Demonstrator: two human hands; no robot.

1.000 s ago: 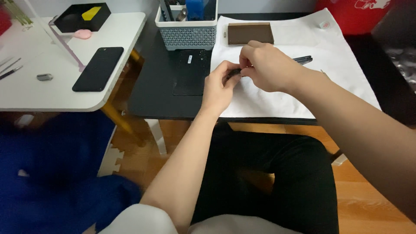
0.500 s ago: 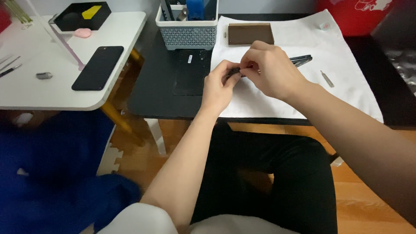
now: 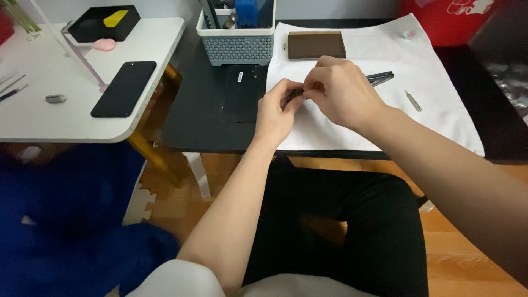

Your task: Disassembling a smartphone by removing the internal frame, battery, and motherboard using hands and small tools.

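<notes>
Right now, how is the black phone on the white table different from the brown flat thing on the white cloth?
The black phone is black and lies slanted on the white table, far to the left of both hands. The brown flat thing is brown and lies straight on the white cloth, just beyond the right hand. The phone also looks longer and narrower. Both are flat rectangles, lying untouched.

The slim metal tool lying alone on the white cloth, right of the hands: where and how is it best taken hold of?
Probably at mid-shaft, from straight above. The slim metal tool lies flat on the white cloth, slanted, with bare cloth all around it, so a thumb-and-finger grip across its narrow width fits. The right hand is the nearer one; the left hand is farther.
</notes>
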